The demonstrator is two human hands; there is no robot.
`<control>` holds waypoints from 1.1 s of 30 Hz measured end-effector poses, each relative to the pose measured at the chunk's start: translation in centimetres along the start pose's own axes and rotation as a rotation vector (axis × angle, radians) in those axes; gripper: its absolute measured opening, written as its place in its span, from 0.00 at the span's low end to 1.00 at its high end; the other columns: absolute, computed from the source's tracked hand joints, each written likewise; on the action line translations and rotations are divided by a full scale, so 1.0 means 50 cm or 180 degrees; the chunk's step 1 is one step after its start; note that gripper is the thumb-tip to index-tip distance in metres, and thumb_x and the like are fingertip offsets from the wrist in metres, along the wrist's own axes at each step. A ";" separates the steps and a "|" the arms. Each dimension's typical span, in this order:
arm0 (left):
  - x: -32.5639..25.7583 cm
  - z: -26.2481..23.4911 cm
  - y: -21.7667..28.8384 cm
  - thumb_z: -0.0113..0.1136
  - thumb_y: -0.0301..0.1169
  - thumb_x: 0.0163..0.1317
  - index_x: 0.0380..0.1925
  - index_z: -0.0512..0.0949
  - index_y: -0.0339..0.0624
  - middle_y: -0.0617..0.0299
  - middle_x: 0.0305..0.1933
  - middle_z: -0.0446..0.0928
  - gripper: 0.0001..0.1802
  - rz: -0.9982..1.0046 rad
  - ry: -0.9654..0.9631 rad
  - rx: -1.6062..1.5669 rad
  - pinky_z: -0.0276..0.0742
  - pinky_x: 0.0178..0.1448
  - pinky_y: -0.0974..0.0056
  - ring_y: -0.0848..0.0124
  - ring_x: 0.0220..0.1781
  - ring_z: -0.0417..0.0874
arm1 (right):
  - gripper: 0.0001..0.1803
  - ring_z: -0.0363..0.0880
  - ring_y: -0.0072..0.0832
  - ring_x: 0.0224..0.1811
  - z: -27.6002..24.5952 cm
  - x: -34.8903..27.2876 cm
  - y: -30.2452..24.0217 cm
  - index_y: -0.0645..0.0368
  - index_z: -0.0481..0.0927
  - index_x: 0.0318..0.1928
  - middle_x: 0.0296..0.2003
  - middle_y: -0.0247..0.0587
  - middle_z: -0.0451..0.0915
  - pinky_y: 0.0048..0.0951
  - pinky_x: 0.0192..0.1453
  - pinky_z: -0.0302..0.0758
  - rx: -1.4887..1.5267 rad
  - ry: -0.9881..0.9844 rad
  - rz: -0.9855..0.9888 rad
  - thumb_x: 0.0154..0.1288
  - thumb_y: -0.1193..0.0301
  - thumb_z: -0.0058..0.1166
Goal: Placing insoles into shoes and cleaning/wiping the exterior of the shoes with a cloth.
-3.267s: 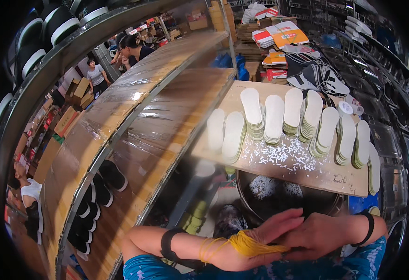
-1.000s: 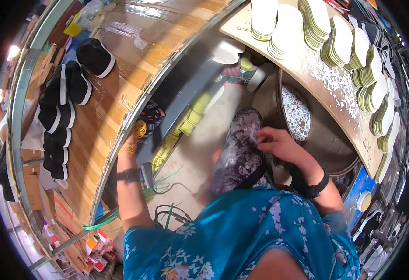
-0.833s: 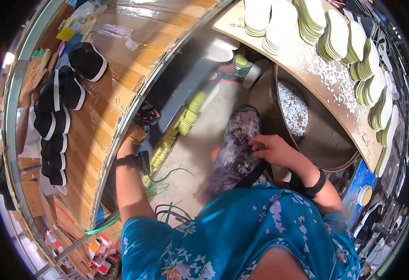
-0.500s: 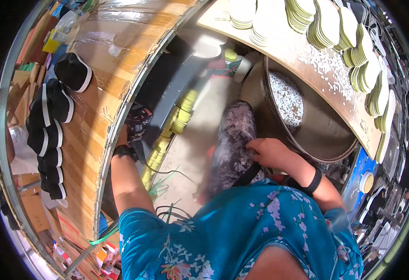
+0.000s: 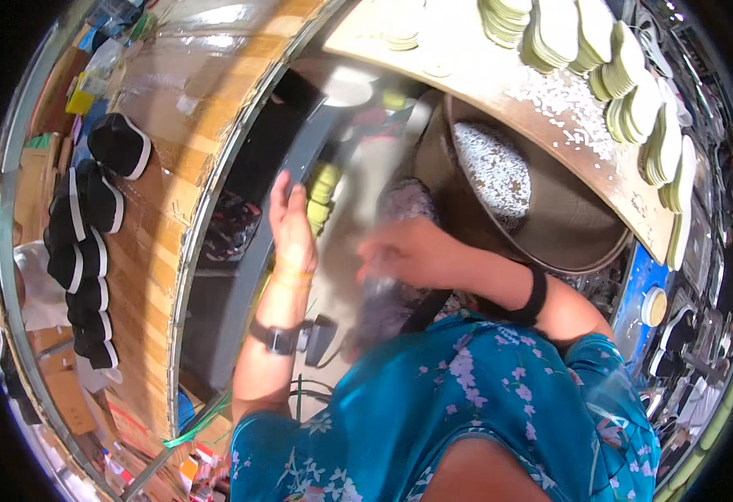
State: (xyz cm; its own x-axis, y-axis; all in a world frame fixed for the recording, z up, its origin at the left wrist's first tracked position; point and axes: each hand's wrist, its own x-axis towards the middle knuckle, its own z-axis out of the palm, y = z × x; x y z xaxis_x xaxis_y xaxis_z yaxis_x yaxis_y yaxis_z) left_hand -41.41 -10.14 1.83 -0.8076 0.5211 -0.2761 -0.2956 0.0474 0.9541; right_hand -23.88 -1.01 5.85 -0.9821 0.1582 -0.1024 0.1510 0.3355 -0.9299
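My left hand (image 5: 289, 224) is raised with its fingers stretched, holding nothing that I can see. It sits beside a stack of yellow-green insoles (image 5: 324, 191) and a grey bar (image 5: 257, 276). A watch is on that wrist. My right hand (image 5: 406, 251) is blurred and hovers over a dark patterned bundle (image 5: 395, 289) on my lap; its grip is unclear. Just beyond it stands a big round brown basin (image 5: 567, 226) with white granules (image 5: 493, 166) inside.
Above the basin a wooden board (image 5: 550, 109) carries several stacks of pale insoles (image 5: 634, 92) and scattered white grains. A curved wooden shelf (image 5: 153, 251) on the left holds a row of black shoes (image 5: 86, 243). Cables lie below my left arm.
My left hand has lifted from the dark object low on the left up toward the yellow-green insoles. My right hand has shifted left over the patterned bundle. The view has tilted.
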 end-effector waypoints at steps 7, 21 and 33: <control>0.018 0.242 0.060 0.48 0.30 0.61 0.57 0.63 0.41 0.58 0.57 0.65 0.23 -0.0536 -0.0545 -0.0987 0.52 0.64 0.59 0.66 0.60 0.65 | 0.17 0.76 0.41 0.35 -0.014 -0.009 -0.069 0.57 0.72 0.36 0.32 0.43 0.75 0.37 0.38 0.72 -0.0880 0.1794 -0.0270 0.45 0.66 0.60; -0.005 0.337 0.005 0.48 0.28 0.60 0.51 0.69 0.39 0.64 0.44 0.73 0.18 -0.0475 -0.0990 -0.0548 0.68 0.43 0.72 0.76 0.42 0.75 | 0.08 0.74 0.42 0.33 -0.061 -0.085 -0.032 0.57 0.72 0.29 0.32 0.43 0.72 0.38 0.32 0.71 -0.1107 0.2259 -0.0079 0.51 0.68 0.55; 0.029 0.345 0.000 0.49 0.25 0.58 0.46 0.71 0.34 0.60 0.40 0.74 0.15 -0.0150 -0.0745 -0.0732 0.71 0.43 0.73 0.75 0.37 0.76 | 0.10 0.75 0.31 0.19 -0.074 -0.068 -0.060 0.60 0.76 0.29 0.19 0.44 0.75 0.32 0.25 0.71 -0.0260 0.1375 0.0869 0.51 0.66 0.57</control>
State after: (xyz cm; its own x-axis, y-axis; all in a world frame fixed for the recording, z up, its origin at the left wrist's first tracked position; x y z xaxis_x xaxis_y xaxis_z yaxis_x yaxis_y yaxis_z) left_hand -33.79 5.31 3.44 -0.6590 0.7058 -0.2597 -0.4589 -0.1038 0.8824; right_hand -20.58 0.89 10.31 -0.7722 0.6133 -0.1664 0.4206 0.2970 -0.8573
